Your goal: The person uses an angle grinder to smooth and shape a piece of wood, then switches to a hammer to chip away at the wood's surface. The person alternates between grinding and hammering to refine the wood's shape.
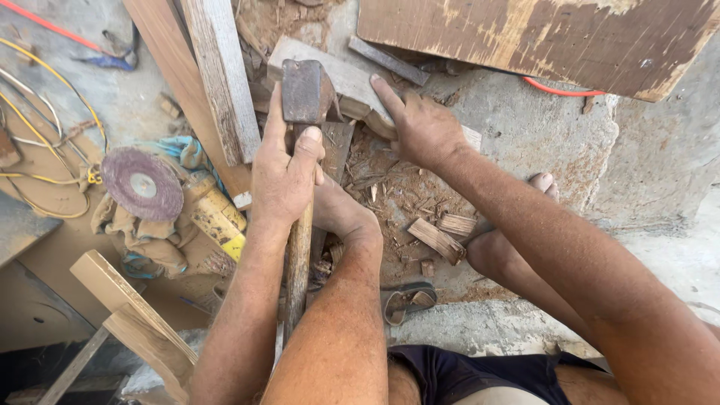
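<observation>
My left hand [283,176] grips the wooden handle of a rusty hammer [306,91] just below its head, thumb and forefinger reaching up along the head. The hammer head rests against a pale wooden block [346,76] lying on the concrete. My right hand [421,129] lies flat on that block's right end, fingers spread and pressing down on it. Under the left hand, my left foot [341,214] stands on a dark piece of wood [337,146]. My right foot [517,240] sits to the right.
An angle grinder [214,217] with a reddish disc [142,184] lies on a cloth at left, beside yellow wires [45,112]. Planks [217,75] lean at top left. A large worn board [540,37] is at top right. Wood chips [435,236] and a sandal [409,300] lie nearby.
</observation>
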